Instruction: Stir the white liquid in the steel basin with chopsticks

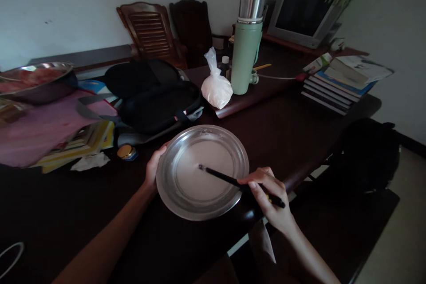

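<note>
A round, shallow metal dish [163, 182] holds a flat layer of something whitish [189, 182]; whether it is powder or liquid I cannot tell. My left hand [154, 164] grips the dish's left rim, its fingers partly hidden beneath. Between the thumb and fingers of my right hand [271, 193], at the dish's right side, is a slim black stick [221, 175], perhaps a chopstick. Its greyish tip touches or hovers just over the middle of the whitish layer. Behind the dish sits a knotted clear bag of white powder [217, 91].
A green thermos [245, 57] stands behind the bag, beside a small dark bottle [225, 65]. An open black case [159, 102], a gold-lidded jar [127, 152] and a metal basin [63, 82] lie leftward. Stacked books [333, 93] and a black bag [366, 155] are rightward.
</note>
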Tool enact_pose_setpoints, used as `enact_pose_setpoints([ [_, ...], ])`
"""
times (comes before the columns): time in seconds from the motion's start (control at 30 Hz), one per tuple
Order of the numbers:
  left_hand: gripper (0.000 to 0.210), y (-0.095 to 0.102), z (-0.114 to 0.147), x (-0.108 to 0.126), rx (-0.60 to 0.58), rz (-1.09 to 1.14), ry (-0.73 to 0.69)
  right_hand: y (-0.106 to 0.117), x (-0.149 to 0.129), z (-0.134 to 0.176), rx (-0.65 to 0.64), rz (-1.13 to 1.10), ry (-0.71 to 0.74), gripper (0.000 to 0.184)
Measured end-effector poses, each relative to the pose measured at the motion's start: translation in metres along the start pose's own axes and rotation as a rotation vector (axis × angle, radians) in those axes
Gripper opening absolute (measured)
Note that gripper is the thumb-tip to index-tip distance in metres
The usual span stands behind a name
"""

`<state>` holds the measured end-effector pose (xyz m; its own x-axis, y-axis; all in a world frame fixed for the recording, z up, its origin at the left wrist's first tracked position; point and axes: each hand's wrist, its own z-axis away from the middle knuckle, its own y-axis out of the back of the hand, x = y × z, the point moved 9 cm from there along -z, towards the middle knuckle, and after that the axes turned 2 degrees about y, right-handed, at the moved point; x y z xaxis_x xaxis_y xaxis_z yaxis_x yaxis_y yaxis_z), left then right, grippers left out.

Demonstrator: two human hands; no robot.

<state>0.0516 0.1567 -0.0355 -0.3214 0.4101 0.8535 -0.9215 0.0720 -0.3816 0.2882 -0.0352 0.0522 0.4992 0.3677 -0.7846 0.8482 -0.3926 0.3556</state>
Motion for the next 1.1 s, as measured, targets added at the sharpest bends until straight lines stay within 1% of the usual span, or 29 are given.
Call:
enact_pose_setpoints([
  [0.07,0.022,0.001,0.0,0.0,0.001,0.004,-0.005,0.006,0.001,0.0,0.055,0.034,-0.008,0.021],
  [0.13,0.024,0.002,-0.001,0.0,-0.003,0.009,-0.009,0.015,0.005,0.002,0.138,0.031,-0.054,0.022],
  [0.17,0.025,0.002,-0.001,0.0,-0.009,0.012,-0.009,0.018,0.006,0.003,0.158,0.013,-0.074,0.024],
  [0.2,0.026,0.002,-0.001,0.0,-0.021,0.013,-0.009,0.017,0.007,0.004,0.152,-0.009,-0.081,0.025],
  [0.27,0.027,0.0,-0.002,0.0,-0.045,0.015,-0.012,0.009,0.004,0.002,0.074,-0.039,-0.058,0.025],
  [0.33,0.027,-0.001,-0.002,0.001,-0.05,0.014,-0.021,0.001,-0.001,0.0,-0.009,-0.017,-0.002,0.022],
  [0.37,0.027,-0.001,-0.002,0.001,-0.046,0.014,-0.023,0.001,-0.003,0.0,-0.014,0.007,0.018,0.021],
  [0.4,0.027,0.0,-0.002,0.0,-0.039,0.013,-0.022,0.003,-0.003,0.0,0.007,0.032,0.026,0.022],
  [0.47,0.028,0.001,-0.003,-0.001,-0.03,0.005,-0.011,0.013,-0.001,0.0,0.087,0.051,0.002,0.023],
  [0.53,0.028,0.002,-0.004,-0.002,-0.024,-0.001,-0.009,0.017,0.001,0.002,0.118,0.023,-0.032,0.025],
  [0.6,0.028,0.003,-0.004,-0.001,-0.024,0.0,-0.018,0.011,0.0,0.001,0.059,-0.018,-0.029,0.026],
  [0.67,0.029,0.001,-0.004,0.0,-0.036,0.006,-0.019,0.002,-0.004,0.0,-0.023,-0.019,0.012,0.022],
  [0.73,0.029,0.0,-0.003,0.0,-0.049,0.007,-0.018,0.0,-0.005,-0.001,-0.035,0.014,0.036,0.021],
  [0.83,0.026,-0.001,-0.002,0.0,-0.045,0.006,-0.014,0.015,0.002,0.003,0.105,0.034,-0.043,0.022],
  [0.87,0.026,-0.001,-0.002,0.0,-0.046,0.008,-0.013,0.018,0.004,0.004,0.128,0.018,-0.065,0.023],
  [0.93,0.027,-0.001,-0.002,0.0,-0.053,0.013,-0.011,0.015,0.005,0.004,0.098,-0.029,-0.08,0.026],
  [1.0,0.028,-0.001,-0.003,0.0,-0.056,0.01,-0.016,0.004,0.002,0.001,0.009,-0.053,-0.045,0.024],
  [1.03,0.029,-0.001,-0.003,0.0,-0.054,0.007,-0.019,-0.002,-0.002,0.0,-0.044,-0.043,-0.003,0.021],
  [1.07,0.028,-0.001,-0.003,0.001,-0.05,0.005,-0.022,-0.004,-0.003,-0.001,-0.058,-0.02,0.02,0.02],
  [1.1,0.027,-0.001,-0.003,0.0,-0.048,0.004,-0.022,-0.002,-0.003,-0.002,-0.037,0.004,0.024,0.02],
])
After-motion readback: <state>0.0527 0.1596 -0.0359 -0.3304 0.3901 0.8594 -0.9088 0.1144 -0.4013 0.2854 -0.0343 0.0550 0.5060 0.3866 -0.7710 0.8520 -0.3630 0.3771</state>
